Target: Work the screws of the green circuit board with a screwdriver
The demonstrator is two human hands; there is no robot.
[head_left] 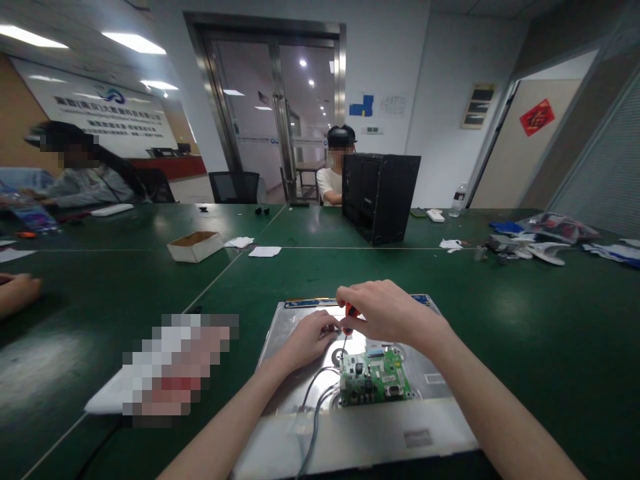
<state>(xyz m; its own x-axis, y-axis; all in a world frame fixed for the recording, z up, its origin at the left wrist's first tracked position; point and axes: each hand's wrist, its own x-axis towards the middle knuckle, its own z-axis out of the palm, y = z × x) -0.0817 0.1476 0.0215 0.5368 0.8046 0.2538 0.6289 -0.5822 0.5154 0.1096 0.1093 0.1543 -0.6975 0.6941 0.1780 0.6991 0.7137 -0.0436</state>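
Note:
My right hand (383, 310) is closed around the handle of a small orange and black screwdriver (349, 320). Its thin shaft points down to the upper left corner of a green circuit board (375, 377). My left hand (314, 339) is just left of the screwdriver, with its fingers curled together at the tips; whatever they pinch, if anything, is hidden. Beneath both hands lies a silver metal display panel (285, 427), the board sitting on its middle. Grey and black cables (316, 417) run from the board's left side across the panel.
A blurred-out white and red packet (107, 393) lies to my left. Farther back are an open cardboard box (196, 248), papers (265, 251) and a black computer case (383, 197). Loose parts and bags (550, 230) lie at right. A person's hand (19, 293) rests at the left edge; two people sit across.

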